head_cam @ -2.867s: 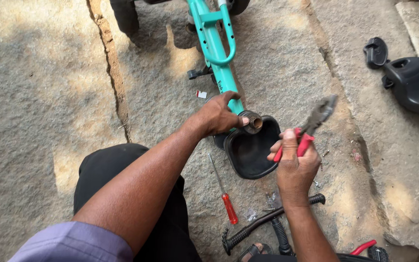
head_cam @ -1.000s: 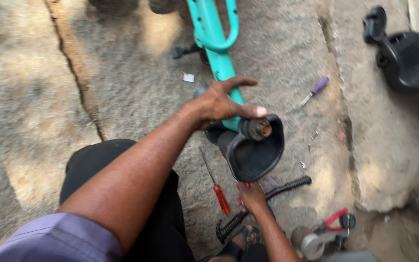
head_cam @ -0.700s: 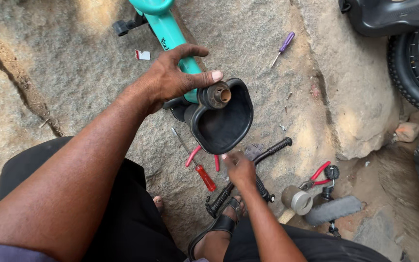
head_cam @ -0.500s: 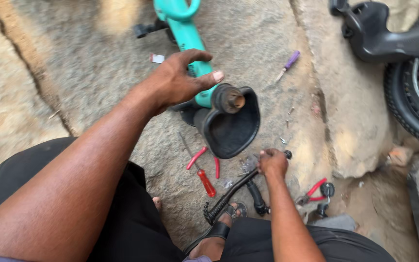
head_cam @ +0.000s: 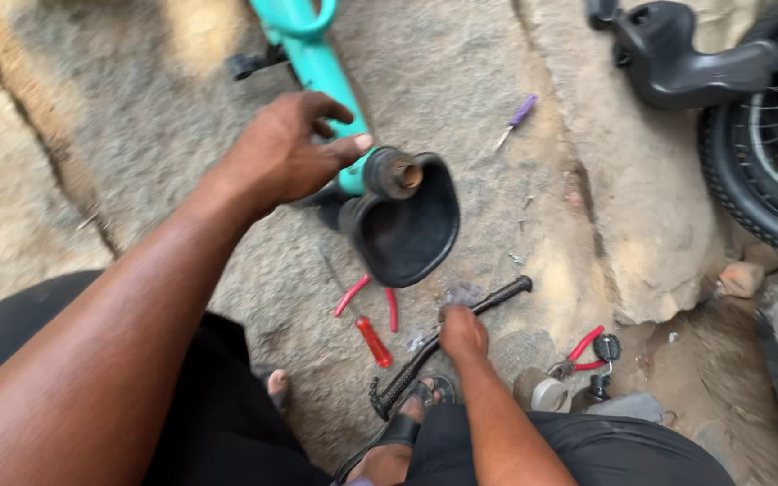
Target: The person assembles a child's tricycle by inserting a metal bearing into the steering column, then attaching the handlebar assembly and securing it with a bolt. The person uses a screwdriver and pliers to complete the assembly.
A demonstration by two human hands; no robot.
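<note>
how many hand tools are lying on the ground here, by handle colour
Red-handled pliers: 2, one pair below the black seat, one pair at lower right
Red-handled screwdriver: 1
Purple-handled screwdriver: 1
Total: 4
The black handlebar under the right hand is not counted.

There is a single view, from a camera on the person's head, tilted steeply down at the stone ground (head_cam: pixel 515 225) just ahead of the bent knees. It sits close: the left forearm fills the lower left, reaching up to the left hand (head_cam: pixel 285 153), and the right hand (head_cam: pixel 461 331) lies low in the middle. A bicycle wheel (head_cam: pixel 758 180) is cut off at the right edge.
</note>
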